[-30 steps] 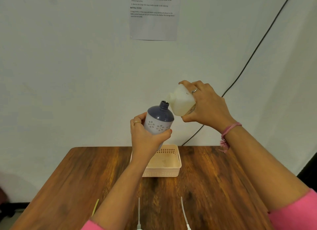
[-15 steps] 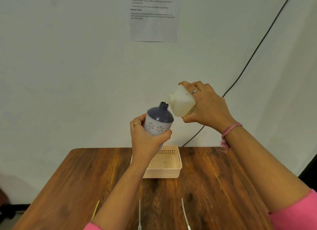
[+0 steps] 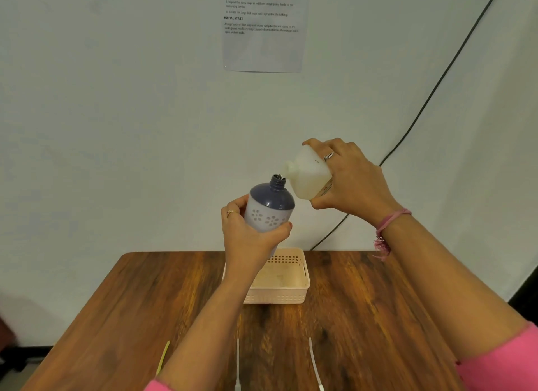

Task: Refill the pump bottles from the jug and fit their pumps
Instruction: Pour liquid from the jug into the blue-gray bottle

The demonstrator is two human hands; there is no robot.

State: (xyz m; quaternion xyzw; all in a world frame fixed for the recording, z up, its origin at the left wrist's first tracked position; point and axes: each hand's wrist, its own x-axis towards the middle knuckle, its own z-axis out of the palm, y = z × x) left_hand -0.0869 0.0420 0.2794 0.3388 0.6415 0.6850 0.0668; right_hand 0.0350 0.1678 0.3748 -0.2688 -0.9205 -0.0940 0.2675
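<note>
My left hand (image 3: 250,239) grips a pump bottle (image 3: 269,208) with a dark blue top and a pale flower-patterned body, held in the air above the table and tilted slightly right. Its threaded neck is open, with no pump on it. My right hand (image 3: 353,181) holds a translucent white jug (image 3: 308,176) tipped to the left, its spout right at the bottle's mouth. A thin stream of liquid shows between spout and neck.
A peach plastic basket (image 3: 291,296) stands on the wooden table (image 3: 364,318) below my hands. Two white pump tubes (image 3: 314,361) and a yellow tube (image 3: 163,357) lie near the front edge. A black cable (image 3: 422,108) runs down the wall; a paper sheet (image 3: 262,26) hangs above.
Both hands stay almost in place. The jug's spout has come closer to the bottle's neck, and the bottle has tilted a little more.
</note>
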